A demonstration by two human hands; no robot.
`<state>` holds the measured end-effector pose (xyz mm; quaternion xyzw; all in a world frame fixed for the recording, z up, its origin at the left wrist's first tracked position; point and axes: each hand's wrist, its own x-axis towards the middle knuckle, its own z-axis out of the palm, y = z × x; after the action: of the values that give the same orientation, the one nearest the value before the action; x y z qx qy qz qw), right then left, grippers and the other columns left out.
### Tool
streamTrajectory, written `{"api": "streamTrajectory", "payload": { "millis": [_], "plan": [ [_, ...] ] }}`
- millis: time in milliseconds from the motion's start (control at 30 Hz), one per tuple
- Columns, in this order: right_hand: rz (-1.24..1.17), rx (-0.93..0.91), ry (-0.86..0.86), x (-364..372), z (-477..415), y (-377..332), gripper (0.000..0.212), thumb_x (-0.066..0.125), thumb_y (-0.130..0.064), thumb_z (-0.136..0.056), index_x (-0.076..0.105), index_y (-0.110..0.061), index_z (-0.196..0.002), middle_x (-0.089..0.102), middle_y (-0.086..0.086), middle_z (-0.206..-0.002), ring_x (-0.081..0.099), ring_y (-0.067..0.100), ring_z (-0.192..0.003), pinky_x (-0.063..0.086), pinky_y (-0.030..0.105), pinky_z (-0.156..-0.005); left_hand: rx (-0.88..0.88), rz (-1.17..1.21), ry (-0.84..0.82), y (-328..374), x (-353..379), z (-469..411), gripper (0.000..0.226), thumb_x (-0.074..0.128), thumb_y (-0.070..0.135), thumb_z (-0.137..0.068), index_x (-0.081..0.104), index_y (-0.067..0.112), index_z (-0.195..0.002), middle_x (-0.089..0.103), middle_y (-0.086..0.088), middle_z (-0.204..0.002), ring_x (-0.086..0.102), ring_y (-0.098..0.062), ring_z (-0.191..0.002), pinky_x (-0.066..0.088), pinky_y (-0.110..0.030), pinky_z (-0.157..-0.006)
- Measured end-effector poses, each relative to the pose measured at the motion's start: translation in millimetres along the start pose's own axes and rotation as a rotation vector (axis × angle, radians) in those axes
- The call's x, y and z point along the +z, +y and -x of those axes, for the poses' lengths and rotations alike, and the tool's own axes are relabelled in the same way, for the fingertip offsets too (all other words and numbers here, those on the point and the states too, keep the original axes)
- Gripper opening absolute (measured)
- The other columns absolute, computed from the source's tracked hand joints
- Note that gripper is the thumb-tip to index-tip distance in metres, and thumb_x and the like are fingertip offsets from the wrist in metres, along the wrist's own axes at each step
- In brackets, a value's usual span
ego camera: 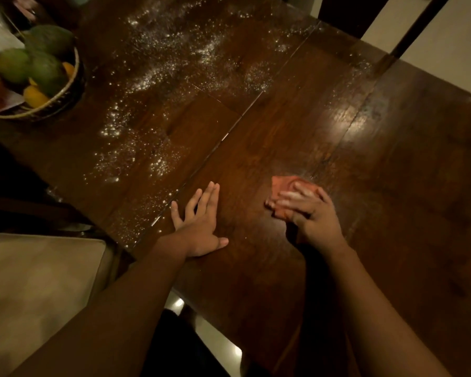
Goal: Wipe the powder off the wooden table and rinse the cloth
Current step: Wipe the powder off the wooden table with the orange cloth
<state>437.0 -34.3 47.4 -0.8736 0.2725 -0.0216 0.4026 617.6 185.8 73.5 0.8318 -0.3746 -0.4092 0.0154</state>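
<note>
A dark wooden table (pixel 392 172) fills the view. White powder (pixel 158 66) is scattered over its left and far part, down to the near left edge. The right part shows only faint smears. My right hand (pixel 310 213) presses a folded orange cloth (pixel 279 187) flat on the table, fingers on top of it. To its left my left hand (pixel 199 221) lies palm down on the wood with fingers spread, holding nothing, just right of the powdered strip.
A woven basket (pixel 65 96) of green and yellow fruit stands at the table's far left. A cushioned chair seat (pixel 38 281) sits by the near left edge. A dark chair back (pixel 408 31) rises at the far right. Pale floor shows beyond the table.
</note>
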Motion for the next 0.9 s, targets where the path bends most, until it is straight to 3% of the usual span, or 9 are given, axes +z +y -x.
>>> {"api": "streamTrajectory", "payload": {
  "millis": [133, 200, 333, 433, 567, 633, 700, 767, 900],
  "plan": [
    [0.238, 0.155, 0.193, 38.6, 17.1, -34.7, 0.047, 0.043, -0.036, -0.094, 0.054, -0.049, -0.137, 0.047, -0.019, -0.151, 0.023, 0.01, -0.151, 0.004, 0.047, -0.124, 0.015, 0.021, -0.025, -0.9, 0.2, -0.3, 0.122, 0.068, 0.045, -0.087, -0.038, 0.035, -0.145, -0.046, 0.017, -0.151, -0.031, -0.018, -0.146, -0.022, -0.066, -0.11],
    [0.251, 0.048, 0.113, 54.7, 34.1, -47.9, 0.056, 0.04, -0.037, -0.089, 0.047, -0.051, -0.142, 0.041, -0.022, -0.155, 0.016, 0.011, -0.153, 0.001, 0.052, -0.124, 0.024, 0.026, -0.06, -4.1, -2.1, -1.8, 0.118, 0.065, 0.043, -0.09, -0.039, 0.036, -0.144, -0.048, 0.016, -0.149, -0.033, -0.017, -0.146, -0.022, -0.066, -0.11],
    [0.177, -0.356, -0.235, 62.0, 77.3, -46.1, 0.051, 0.056, -0.026, -0.086, 0.061, -0.045, -0.133, 0.049, -0.022, -0.149, 0.016, 0.009, -0.154, 0.0, 0.052, -0.123, 0.075, -0.005, -0.104, -6.3, -8.9, -5.7, 0.108, 0.058, 0.039, -0.097, -0.039, 0.034, -0.145, -0.054, 0.016, -0.142, -0.037, -0.02, -0.144, -0.022, -0.066, -0.108],
    [0.133, -0.324, -0.344, 55.4, 86.1, -37.9, 0.044, 0.063, -0.02, -0.087, 0.068, -0.042, -0.125, 0.051, -0.024, -0.146, 0.016, 0.002, -0.152, -0.003, 0.043, -0.125, 0.124, -0.012, -0.044, -10.4, -5.1, -4.4, 0.105, 0.059, 0.039, -0.096, -0.033, 0.039, -0.148, -0.047, 0.014, -0.15, -0.032, -0.022, -0.146, -0.02, -0.065, -0.109],
    [0.006, 0.228, 0.288, 83.3, 83.1, -64.1, 0.038, 0.06, -0.022, -0.096, 0.065, -0.042, -0.128, 0.053, -0.02, -0.144, 0.028, 0.012, -0.149, 0.005, 0.04, -0.126, 0.209, -0.078, 0.098, -24.8, -5.2, 8.4, 0.088, 0.058, 0.042, -0.096, -0.008, 0.045, -0.155, -0.018, 0.013, -0.165, -0.005, -0.023, -0.152, -0.005, -0.059, -0.118],
    [0.112, 0.428, 0.476, 114.2, 80.1, -97.7, 0.045, 0.055, -0.022, -0.097, 0.057, -0.046, -0.135, 0.05, -0.016, -0.15, 0.03, 0.018, -0.149, 0.006, 0.045, -0.126, 0.313, -0.142, 0.169, -42.3, -9.6, 16.2, 0.074, 0.055, 0.03, -0.1, 0.01, 0.042, -0.157, 0.003, 0.009, -0.167, 0.013, -0.023, -0.149, 0.011, -0.051, -0.122],
    [0.127, 0.28, 0.385, 144.3, 83.1, -125.8, 0.055, 0.056, -0.017, -0.087, 0.057, -0.048, -0.133, 0.049, -0.02, -0.149, 0.031, 0.015, -0.148, 0.012, 0.056, -0.123, 0.42, -0.093, 0.171, -66.0, -15.4, 21.5, 0.066, 0.054, 0.01, -0.097, 0.032, 0.035, -0.153, 0.026, 0.006, -0.162, 0.032, -0.022, -0.142, 0.027, -0.039, -0.119],
    [0.116, 0.022, 0.105, 167.0, 97.8, -144.5, 0.061, 0.056, -0.016, -0.082, 0.057, -0.047, -0.135, 0.044, -0.025, -0.151, 0.019, 0.009, -0.152, 0.005, 0.054, -0.124, 0.475, -0.001, 0.13, -84.7, -25.2, 27.4, 0.064, 0.053, -0.003, -0.089, 0.048, 0.027, -0.146, 0.043, 0.002, -0.154, 0.044, -0.023, -0.138, 0.036, -0.035, -0.116],
    [0.101, -0.155, -0.204, 164.2, 126.2, -149.8, 0.05, 0.059, -0.024, -0.095, 0.054, -0.053, -0.135, 0.036, -0.036, -0.15, 0.005, -0.004, -0.152, -0.003, 0.041, -0.125, 0.443, 0.058, 0.061, -96.9, -41.1, 54.1, 0.056, 0.051, 0.003, -0.093, 0.049, 0.021, -0.145, 0.049, -0.004, -0.149, 0.046, -0.021, -0.138, 0.034, -0.027, -0.114]
  ]
}}
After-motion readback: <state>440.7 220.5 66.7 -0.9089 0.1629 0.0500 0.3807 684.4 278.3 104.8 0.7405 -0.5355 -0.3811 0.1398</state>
